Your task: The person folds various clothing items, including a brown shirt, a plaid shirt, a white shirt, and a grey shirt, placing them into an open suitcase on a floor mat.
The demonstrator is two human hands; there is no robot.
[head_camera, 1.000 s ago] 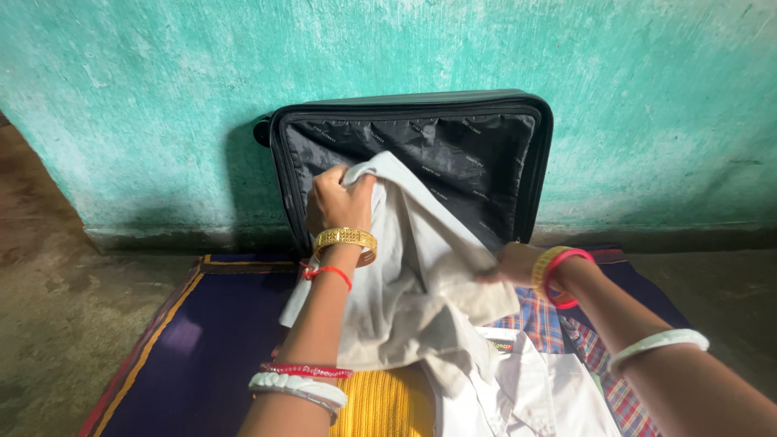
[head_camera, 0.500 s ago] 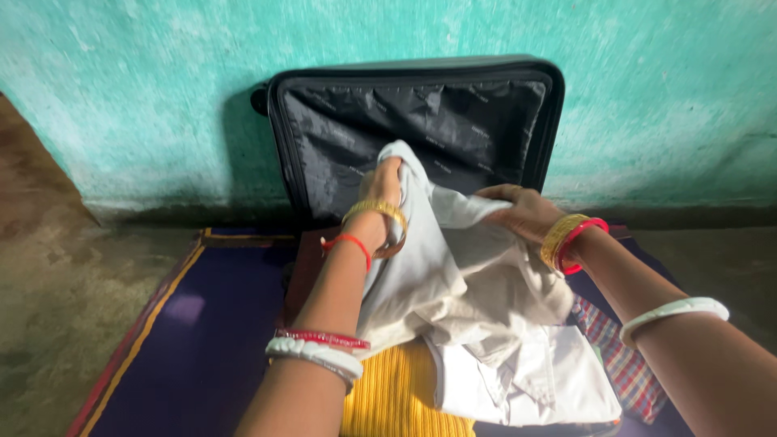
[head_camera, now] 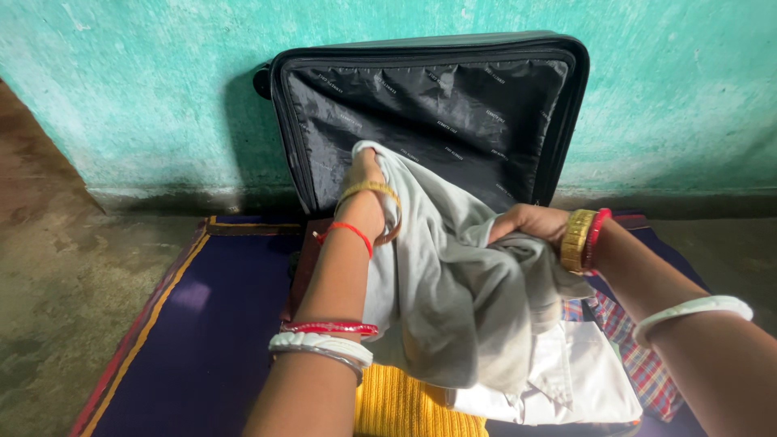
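Both my hands grip a pale grey-white garment (head_camera: pixel 453 283) over an open black suitcase (head_camera: pixel 566 121). My left hand (head_camera: pixel 363 171) holds its upper corner, raised in front of the upright lid's dark lining. A bunch of the cloth's right side is clenched in my right hand (head_camera: pixel 526 222). The garment hangs down in folds between my forearms. Under it in the case lie a yellow knitted cloth (head_camera: pixel 405 409), a white shirt (head_camera: pixel 583 380) and a blue-red checked cloth (head_camera: pixel 639 360).
The suitcase lid leans against a turquoise wall (head_camera: pixel 121 89). The case rests on a dark purple mat (head_camera: pixel 218 324) with a yellow-red border, laid on a rough concrete floor (head_camera: pixel 57 283). Both my arms wear several bangles.
My right hand has dropped from the top edge of the garment and bunched its right side. My left hand stays up at the upper corner. The view has shifted slightly.
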